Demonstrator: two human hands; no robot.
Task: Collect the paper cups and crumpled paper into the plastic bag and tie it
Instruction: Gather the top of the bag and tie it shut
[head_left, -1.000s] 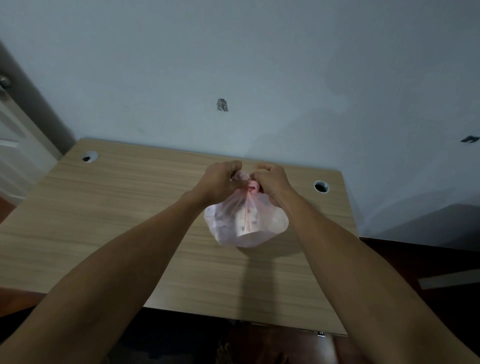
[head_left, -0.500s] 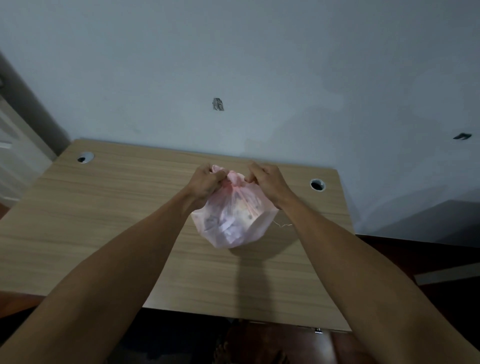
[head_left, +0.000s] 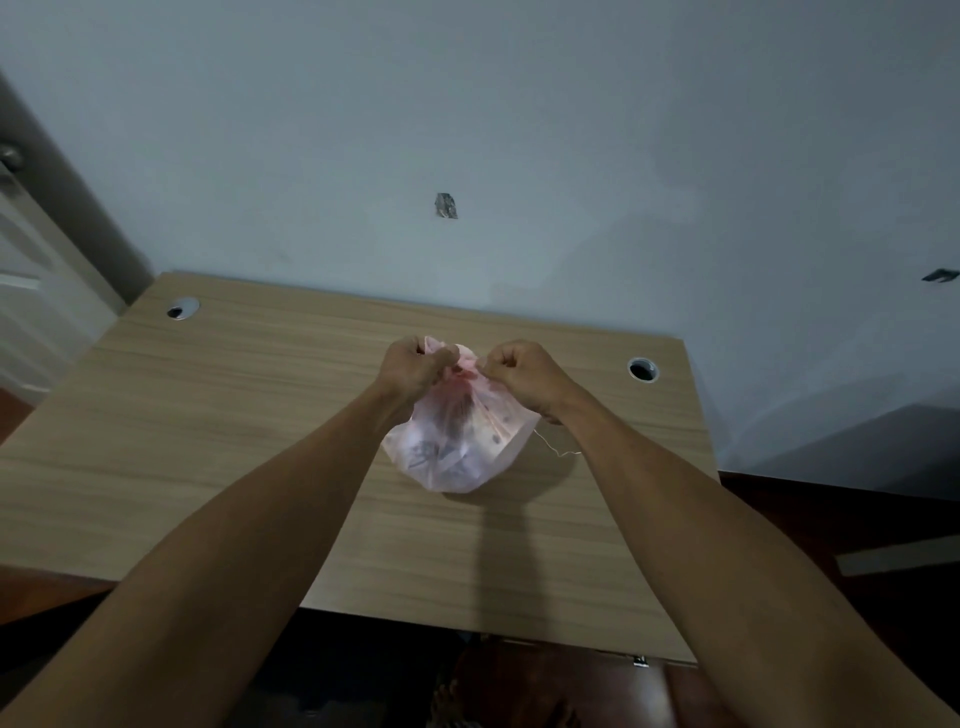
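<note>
Near the middle of the light wooden desk (head_left: 208, 441), the filled translucent pink plastic bag (head_left: 457, 441) is gripped at its gathered neck by both closed hands, left (head_left: 415, 364) and right (head_left: 519, 376), with collecting apparently finished and the knot seemingly still unfinished.

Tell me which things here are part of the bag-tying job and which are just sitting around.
Part of the job:
bag, its contents only dimly visible
left hand, gripping the bag's top
right hand, gripping the bag's top

Just there:
desk
left cable hole
right cable hole
wall mark
loose thread by the bag
</note>
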